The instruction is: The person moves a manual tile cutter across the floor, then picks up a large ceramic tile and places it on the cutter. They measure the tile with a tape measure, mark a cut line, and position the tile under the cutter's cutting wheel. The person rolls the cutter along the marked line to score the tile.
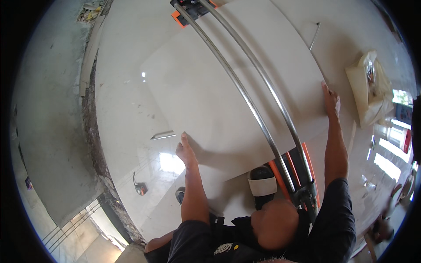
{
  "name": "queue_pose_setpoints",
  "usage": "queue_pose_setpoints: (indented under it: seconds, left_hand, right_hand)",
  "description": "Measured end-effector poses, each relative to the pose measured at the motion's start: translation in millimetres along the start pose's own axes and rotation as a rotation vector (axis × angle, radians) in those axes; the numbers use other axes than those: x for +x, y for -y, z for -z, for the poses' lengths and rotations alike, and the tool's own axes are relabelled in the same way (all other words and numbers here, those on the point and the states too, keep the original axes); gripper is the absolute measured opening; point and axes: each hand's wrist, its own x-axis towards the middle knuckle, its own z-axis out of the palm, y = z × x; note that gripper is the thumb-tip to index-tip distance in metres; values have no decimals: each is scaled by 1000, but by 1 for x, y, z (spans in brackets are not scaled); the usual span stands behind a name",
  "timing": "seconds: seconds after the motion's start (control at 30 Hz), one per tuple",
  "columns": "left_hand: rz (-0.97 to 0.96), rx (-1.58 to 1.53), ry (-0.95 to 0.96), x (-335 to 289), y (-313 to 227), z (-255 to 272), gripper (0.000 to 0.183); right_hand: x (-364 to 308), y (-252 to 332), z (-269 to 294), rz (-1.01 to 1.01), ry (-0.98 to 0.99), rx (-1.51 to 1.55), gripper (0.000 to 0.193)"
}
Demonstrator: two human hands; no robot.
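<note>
A large, glossy light-grey tile (210,101) lies slanted under the two long metal rails of a manual tile cutter (248,95). At the tile's near left edge is my left hand (187,151), thumb up on the surface, the other fingers mostly hidden below the edge. My right hand (332,101) grips the tile's right edge, its fingers partly out of sight. Orange and black parts form the cutter's near end (293,168), beside my right forearm. A short pointed metal piece (163,135) lies just left of my left hand.
A small tape measure (140,188) rests on the pale floor at the left. To the right sits a cream bag (370,90), with a thin rod (314,37) farther away. A rough broken edge (93,127) borders grey concrete. My shoe (262,179) is close to the cutter.
</note>
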Motion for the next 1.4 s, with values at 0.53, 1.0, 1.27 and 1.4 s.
queue_pose_setpoints:
  seconds: [0.53, 1.0, 1.27, 1.4]
  left_hand:
    - [81, -93, 30, 6, -6, -9, 50]
    - [80, -72, 51, 11, 7, -8, 48]
    - [-49, 115, 103, 1, 11, -6, 61]
    - [-24, 191, 168, -32, 48, -26, 73]
  right_hand:
    - [12, 20, -8, -37, 53, -1, 78]
    - [18, 12, -20, -20, 103, -8, 80]
    - [8, -18, -29, 71, -259, 113, 79]
    - [-20, -98, -32, -162, -277, 372, 51]
